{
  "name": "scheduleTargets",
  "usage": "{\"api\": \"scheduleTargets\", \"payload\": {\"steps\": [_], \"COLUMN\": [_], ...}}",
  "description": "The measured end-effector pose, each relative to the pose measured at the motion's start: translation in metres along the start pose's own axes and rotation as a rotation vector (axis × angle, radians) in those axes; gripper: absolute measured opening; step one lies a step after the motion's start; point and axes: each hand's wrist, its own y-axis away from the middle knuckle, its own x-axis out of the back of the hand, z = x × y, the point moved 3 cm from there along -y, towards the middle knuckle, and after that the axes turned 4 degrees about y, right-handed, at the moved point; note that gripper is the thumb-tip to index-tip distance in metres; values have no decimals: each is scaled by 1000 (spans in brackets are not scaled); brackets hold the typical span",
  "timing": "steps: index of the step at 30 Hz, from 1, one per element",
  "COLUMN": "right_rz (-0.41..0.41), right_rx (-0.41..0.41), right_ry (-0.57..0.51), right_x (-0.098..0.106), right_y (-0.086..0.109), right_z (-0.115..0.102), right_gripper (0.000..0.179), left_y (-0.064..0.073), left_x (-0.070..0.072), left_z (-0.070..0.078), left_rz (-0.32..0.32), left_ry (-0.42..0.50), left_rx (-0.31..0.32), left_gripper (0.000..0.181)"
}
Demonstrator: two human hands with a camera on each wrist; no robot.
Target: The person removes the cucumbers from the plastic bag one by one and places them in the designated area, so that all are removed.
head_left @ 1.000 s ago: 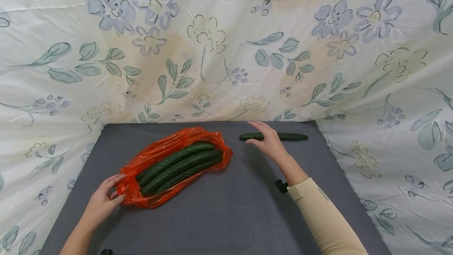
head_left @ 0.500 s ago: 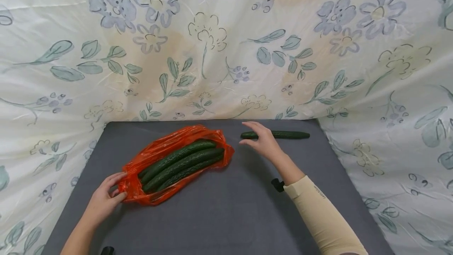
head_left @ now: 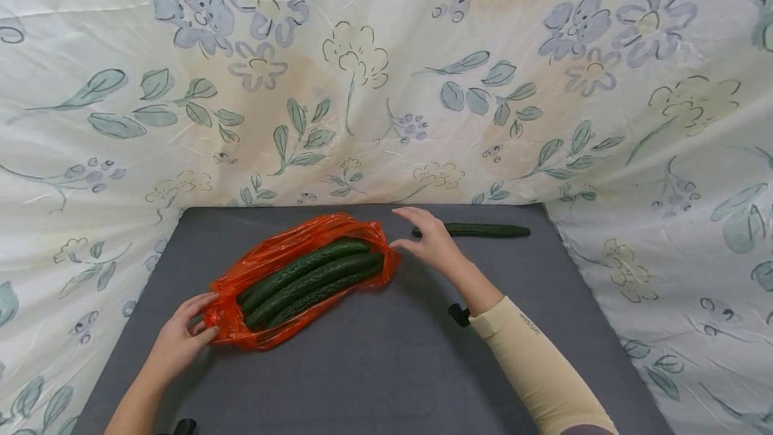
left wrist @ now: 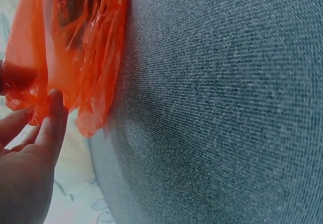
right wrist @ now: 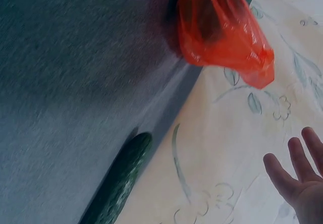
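An orange plastic bag [head_left: 256,266] lies on the left of the table, open along its upper side, with several dark green cucumbers [head_left: 314,282] showing inside. My left hand [head_left: 172,342] is at the bag's near-left end. In the left wrist view its thumb and fingers pinch the thin edge of the bag [left wrist: 98,57]. To the right, one loose cucumber [head_left: 492,229] lies along the back of the table. My right hand [head_left: 431,244] hovers between it and the bag's right end, thumb and fingers spread, holding nothing. It hides part of the loose cucumber's left end.
A dark grey cloth covers the table [head_left: 386,368]. Floral fabric [head_left: 374,86] hangs behind it and along both sides, close to the table's edges.
My right hand has moved left, from over the loose cucumber toward the bag's right end. My left hand stays at the bag; the bag and cucumbers keep their places.
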Motion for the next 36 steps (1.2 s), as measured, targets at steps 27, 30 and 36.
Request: {"api": "scheduleTargets", "payload": {"steps": [27, 30, 36], "right_rz": [-126, -155, -192], "right_rx": [170, 198, 181], "right_ry": [-92, -122, -147], "right_x": [-55, -64, -78], "right_y": [-13, -14, -14], "right_z": [-40, -45, -50], "right_gripper": [78, 79, 78], "left_y": [-1, 0, -2], "left_x": [-2, -2, -3], "left_z": [-4, -4, -5], "left_rz": [9, 11, 6], "left_ry": [-3, 0, 6], "left_rx": [-26, -35, -25], "left_gripper": [55, 54, 55]}}
